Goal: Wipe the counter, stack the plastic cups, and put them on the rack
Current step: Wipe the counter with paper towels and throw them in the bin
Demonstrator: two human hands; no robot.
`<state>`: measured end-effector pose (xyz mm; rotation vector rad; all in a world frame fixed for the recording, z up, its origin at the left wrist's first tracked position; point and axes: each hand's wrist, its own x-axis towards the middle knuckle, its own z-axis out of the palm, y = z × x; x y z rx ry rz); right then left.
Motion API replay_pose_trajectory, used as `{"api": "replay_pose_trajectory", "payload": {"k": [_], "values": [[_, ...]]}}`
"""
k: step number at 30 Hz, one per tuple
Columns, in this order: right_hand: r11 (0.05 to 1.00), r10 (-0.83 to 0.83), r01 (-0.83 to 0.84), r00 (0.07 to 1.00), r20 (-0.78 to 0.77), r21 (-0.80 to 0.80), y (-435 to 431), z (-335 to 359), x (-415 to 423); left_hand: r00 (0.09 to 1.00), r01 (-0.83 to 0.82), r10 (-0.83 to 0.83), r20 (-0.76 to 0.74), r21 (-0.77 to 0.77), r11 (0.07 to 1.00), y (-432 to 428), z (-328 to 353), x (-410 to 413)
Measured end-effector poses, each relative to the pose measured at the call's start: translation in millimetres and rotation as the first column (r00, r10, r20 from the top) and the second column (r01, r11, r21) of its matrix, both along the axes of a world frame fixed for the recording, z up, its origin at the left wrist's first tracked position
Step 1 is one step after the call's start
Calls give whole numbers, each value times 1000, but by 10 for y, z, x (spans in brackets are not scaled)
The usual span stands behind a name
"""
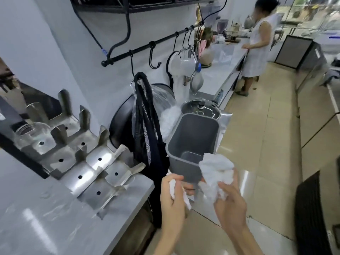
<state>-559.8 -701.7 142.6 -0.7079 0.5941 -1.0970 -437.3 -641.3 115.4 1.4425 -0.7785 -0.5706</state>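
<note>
Kitchen, metal rack (95, 162) on the grey desk (55, 208) at left. Off its edge, left hand (173, 194) and right hand (230, 197), fingers curled, clutch a white cloth (215, 168) against a grey tub (193, 137), seemingly drying it.

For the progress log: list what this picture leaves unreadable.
All in the head view:
Grey plastic bin: near wall hidden by crumpled white cloth, left hand and right hand.
Black overhead shelf: cut off by top edge.
Far counter items: blurred, too small.
</note>
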Motion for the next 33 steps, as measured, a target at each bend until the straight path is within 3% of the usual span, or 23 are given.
{"api": "replay_pose_trajectory", "payload": {"k": [1, 5, 8, 10, 12, 14, 15, 17, 21, 24, 26, 28, 33], "values": [[999, -35, 35, 999, -42, -18, -224, 16, -94, 1000, 22, -23, -5, -59, 998, -174, -49, 91], [979, -127, 67, 937, -324, -191, -1270, 123, -330, 998, 26, -25, 59, -33, 999, -859, -94, 370], [930, -125, -126, 776, -619, -346, -2044, 72, -152, 974, 134, -147, 174, 80, 988, -1366, -163, 405], [820, -127, -370, 626, -769, -437, -2461, -36, 125, 935, 171, -244, 256, 277, 946, -1648, -263, 425], [638, -173, -642, 420, -891, -426, -2839, -258, 413, 850, 105, -331, 410, 484, 869, -1886, -350, 454], [478, -211, -845, 157, -965, -241, -3081, -476, 636, 697, -74, -442, 565, 670, 739, -2041, -428, 484], [441, -231, -887, 37, -972, -139, -3145, -563, 708, 657, -134, -481, 580, 718, 683, -2071, -444, 494], [428, -275, -903, -88, -957, -40, -3168, -683, 770, 649, -193, -480, 590, 738, 647, -2076, -501, 543], [391, -280, -920, -74, -957, -43, -3163, -848, 782, 720, -223, -440, 536, 780, 585, -2107, -533, 665], [364, -157, -930, -3, -988, -55, -3255, -877, 782, 809, -200, -335, 483, 763, 615, -2203, -509, 627], [295, -45, -954, 36, -998, -48, -3349, -842, 804, 842, -206, -271, 466, 743, 637, -2283, -499, 611], [215, -34, -975, 54, -998, -60, -3447, -814, 831, 854, -219, -246, 458, 746, 628, -2357, -518, 605], [115, -96, -991, -78, -992, 67, -3590, -827, 861, 903, -136, -278, 329, 831, 540, -2452, -588, 616]]}}
